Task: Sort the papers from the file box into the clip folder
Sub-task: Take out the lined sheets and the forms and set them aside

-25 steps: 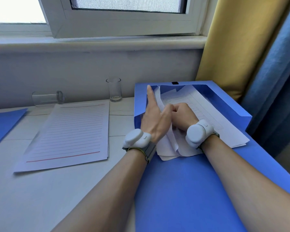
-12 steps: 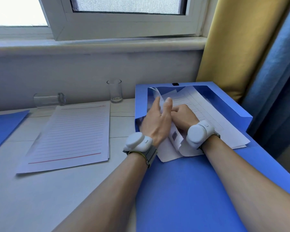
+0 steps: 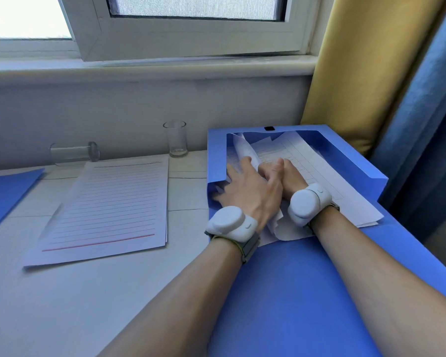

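Closest in, two bare forearms reach forward over the open blue lid of the file box (image 3: 294, 292), which lies flat on the right side of the white table (image 3: 62, 292). Each wrist carries a white rounded wrist device (image 3: 229, 221) on a grey strap; no brand on either can be read.

Both hands are inside the box, on top of the papers (image 3: 325, 186). The left hand (image 3: 247, 191) lies palm down with its fingers spread and nearly straight, pressing on the sheets near the box's left wall; its forefinger touches a sheet that curls upward. It grips nothing. The right hand (image 3: 294, 179) sits just beside it, touching it, knuckles up. Its fingers are hidden behind the left thumb, so I cannot tell whether it holds a sheet.

The papers are loose and crumpled, and some stick out over the near edge onto the lid. The top sheet bears a printed grid like a form, too blurred to read.

Left of the box a lined pad (image 3: 108, 207) lies flat, with grey rules and one red rule at top and bottom, and no writing. At the far left edge shows a corner of a blue folder (image 3: 5, 191).

Farther back, an upright glass (image 3: 175, 139) stands by the wall, and another glass on its side (image 3: 74, 153) lies to its left. Above are the sill and the window frame (image 3: 191, 39), with a yellow curtain (image 3: 358, 73) and a blue curtain (image 3: 428, 124) to the right.
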